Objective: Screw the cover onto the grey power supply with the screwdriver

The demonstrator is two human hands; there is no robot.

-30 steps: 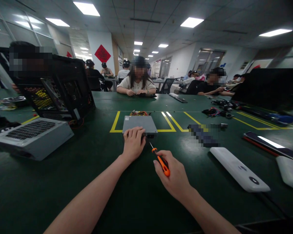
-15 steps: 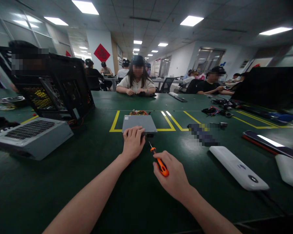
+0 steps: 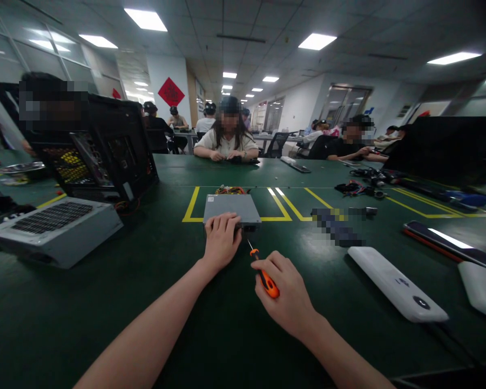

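A grey computer power supply unit (image 3: 238, 205) lies flat on the green table. Its bundle of coloured cables (image 3: 231, 190) comes out at the far side. My left hand (image 3: 222, 236) grips its near left part, fingers over the top and thumb at the near side. In my right hand (image 3: 285, 286) is an orange and black screwdriver (image 3: 268, 282), held by its handle. The thin shaft points up and left toward the unit's near face, close to the socket. Whether the tip touches the unit I cannot tell.
Left of me lie a second power supply (image 3: 60, 227) and a black computer case (image 3: 101, 148). On the right are white power banks (image 3: 395, 281), a phone (image 3: 449, 243) and dark cables (image 3: 354, 187). A person (image 3: 229, 132) sits across the table.
The whole view has shifted down slightly. Both hands keep nearly the same grip and place, with the screwdriver still near the power supply unit's near face.
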